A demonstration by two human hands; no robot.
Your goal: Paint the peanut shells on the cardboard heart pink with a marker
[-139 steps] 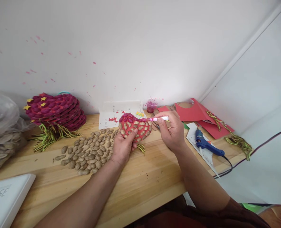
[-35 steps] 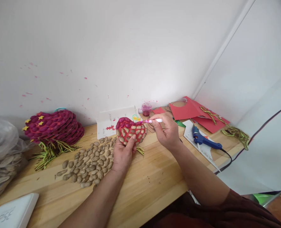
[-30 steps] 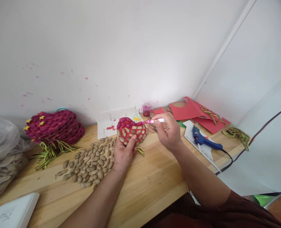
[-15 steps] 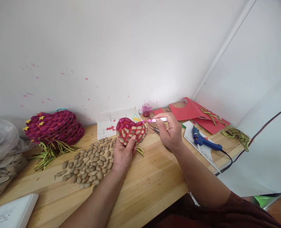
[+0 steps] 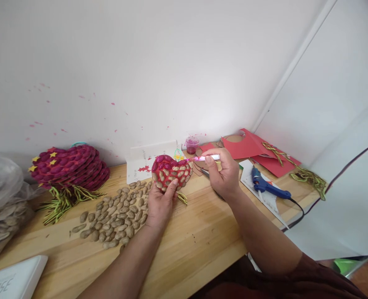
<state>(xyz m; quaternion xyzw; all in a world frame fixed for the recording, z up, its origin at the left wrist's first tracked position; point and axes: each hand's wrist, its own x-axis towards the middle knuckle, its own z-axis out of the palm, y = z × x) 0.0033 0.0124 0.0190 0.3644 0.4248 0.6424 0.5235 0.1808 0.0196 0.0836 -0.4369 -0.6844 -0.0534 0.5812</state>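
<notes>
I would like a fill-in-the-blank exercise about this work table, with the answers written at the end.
1. The left hand holds a red heart-shaped piece studded with unshelled ____.
2. The right hand grips a white-handled ____.
3. The hot glue gun is coloured ____.
4. The stacked purple hearts stand on the ____ side of the picture.

Missing words: peanuts; paintbrush; blue; left.

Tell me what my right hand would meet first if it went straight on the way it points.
Most likely the peanut-covered heart in your left hand: the brush in your right hand points at its upper edge, though depth is unclear.
</notes>
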